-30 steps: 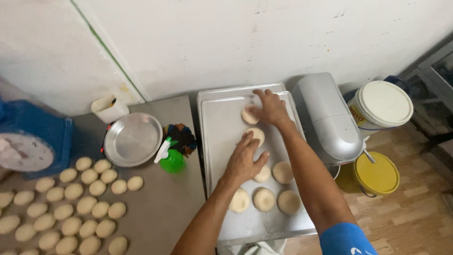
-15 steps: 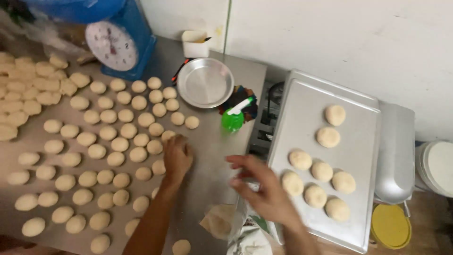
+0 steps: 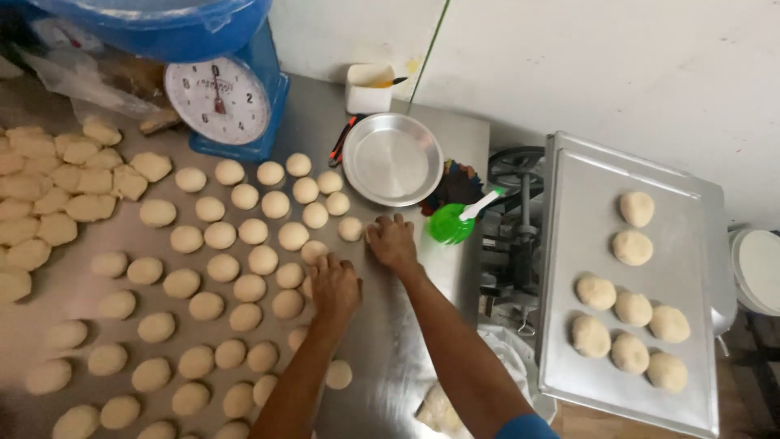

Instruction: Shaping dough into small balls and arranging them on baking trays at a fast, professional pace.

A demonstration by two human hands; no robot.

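Several round dough balls [image 3: 220,267] lie in rows on a steel table [image 3: 390,349]. My left hand [image 3: 335,287] rests palm down over dough balls at the right edge of the rows. My right hand [image 3: 392,241] lies flat on the table next to a dough ball [image 3: 350,228], fingers toward it. Whether either hand grips a ball is hidden under the palms. A baking tray [image 3: 569,268] at the right carries several flattened dough pieces [image 3: 636,208].
A blue dial scale [image 3: 219,93] stands at the back. Next to it are a round metal pan [image 3: 392,158], a white cup [image 3: 367,88] and a green bottle [image 3: 452,223]. Rough-cut dough pieces [image 3: 49,187] lie at the left. A white lidded bucket [image 3: 757,268] is at far right.
My hands left the baking tray and moved left to the dough balls on the table. The view swung left with them, and both hands now rest at the edge of the rows.
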